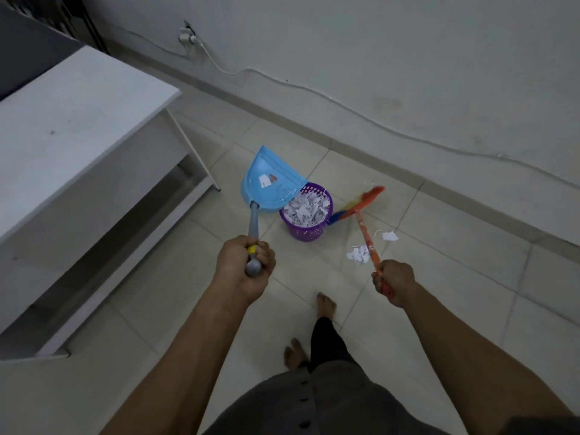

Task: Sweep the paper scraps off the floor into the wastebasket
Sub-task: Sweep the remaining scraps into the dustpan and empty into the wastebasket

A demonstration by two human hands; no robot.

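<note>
A bare foot (326, 304) is standing on the tiled floor (157, 309), just below the two outstretched arms. The left hand (244, 265) is wrapping its fingers tightly round the grey end of the dustpan handle (253, 224). The right hand (394, 282) is gripping the orange broom handle (367, 243) in a closed fist.

Beyond the right hand, a small heap of white paper scraps (357, 254) is lying on the floor against the broom handle, with one more loose scrap (389, 236) sitting just to its right.

Farther on, the purple wastebasket (306, 232) is standing upright on the floor between the two handles. It is brimming with shredded white paper (306, 210), heaped up to the rim. The blue dustpan (270, 196) is tilting at its left side, its straight lip meeting the rim, and a couple of scraps (265, 180) are lying inside the pan. The broom head (357, 204) is sitting blurred just right of the wastebasket; whether it is touching the floor I cannot tell.

To the left, a white desk (78, 120) is standing, and along the far wall a white cable (314, 89) is trailing from a socket (186, 37).
</note>
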